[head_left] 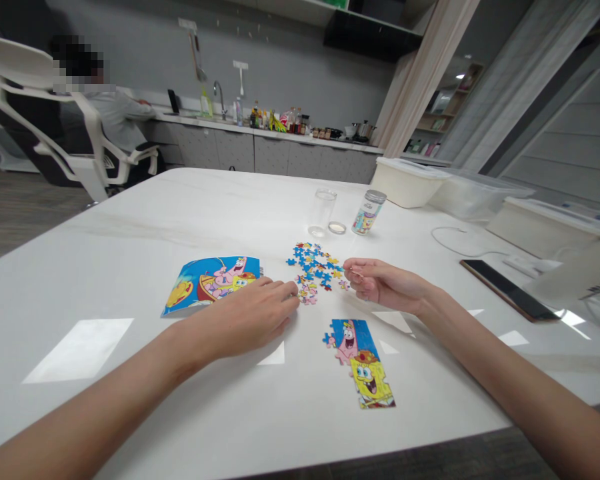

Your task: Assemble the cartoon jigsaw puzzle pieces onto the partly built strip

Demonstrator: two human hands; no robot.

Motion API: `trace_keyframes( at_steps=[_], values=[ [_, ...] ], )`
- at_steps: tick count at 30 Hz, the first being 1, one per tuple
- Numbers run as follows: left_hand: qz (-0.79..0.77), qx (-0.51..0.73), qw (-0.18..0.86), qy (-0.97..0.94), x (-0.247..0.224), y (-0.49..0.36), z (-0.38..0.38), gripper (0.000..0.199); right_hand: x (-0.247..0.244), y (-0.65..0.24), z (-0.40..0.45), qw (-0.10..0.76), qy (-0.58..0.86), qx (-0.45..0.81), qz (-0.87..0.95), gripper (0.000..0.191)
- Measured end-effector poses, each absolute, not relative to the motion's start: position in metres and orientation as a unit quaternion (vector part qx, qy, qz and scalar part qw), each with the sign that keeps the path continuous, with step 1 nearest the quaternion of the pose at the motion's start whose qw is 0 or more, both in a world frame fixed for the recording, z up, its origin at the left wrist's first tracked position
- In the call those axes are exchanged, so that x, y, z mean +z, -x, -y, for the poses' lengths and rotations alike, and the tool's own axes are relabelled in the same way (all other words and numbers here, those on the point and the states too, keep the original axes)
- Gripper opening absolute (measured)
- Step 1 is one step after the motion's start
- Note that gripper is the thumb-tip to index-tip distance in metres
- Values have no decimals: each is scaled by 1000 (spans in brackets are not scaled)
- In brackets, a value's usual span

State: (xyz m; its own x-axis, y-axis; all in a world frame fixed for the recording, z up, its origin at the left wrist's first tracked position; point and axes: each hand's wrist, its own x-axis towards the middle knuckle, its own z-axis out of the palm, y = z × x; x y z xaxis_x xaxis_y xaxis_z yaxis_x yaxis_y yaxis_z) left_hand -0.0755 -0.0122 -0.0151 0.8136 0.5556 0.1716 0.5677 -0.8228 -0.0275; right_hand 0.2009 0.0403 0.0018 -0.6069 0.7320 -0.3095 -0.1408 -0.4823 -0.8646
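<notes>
Loose puzzle pieces [315, 263], mostly blue with some pink and yellow, lie in a pile mid-table. My left hand [257, 310] rests at the pile's lower left edge with bent fingers; whatever is under the fingertips is hidden. To the right of the pile, my right hand [380, 283] is raised with its fingers pinched on a small pinkish puzzle piece. A partly joined puzzle section [363, 367] with a pink starfish and a yellow sponge figure lies nearer the front. Left of the pile is a curled picture sheet [205, 283], partly behind my left hand.
Behind the pile stand a clear jar [323, 212], its lid [337, 228] and a printed canister [369, 213]. A phone [507, 290], a cable and storage boxes [407, 181] are at the right. A person [117, 113] sits in the left background.
</notes>
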Motion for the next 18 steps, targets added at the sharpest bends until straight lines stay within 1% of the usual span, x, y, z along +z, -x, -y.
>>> trace_keyframes(
  at_steps=[3,9,18],
  values=[
    [293,-87,34,952,-14,74,13,23,1,-202,-40,265,328,794,439,21],
    [299,-40,60,952,-9,73,13,21,0,-204,-42,253,328,792,449,22],
    [313,-66,51,946,-16,75,12,20,2,-200,-40,284,347,775,445,25]
  ],
)
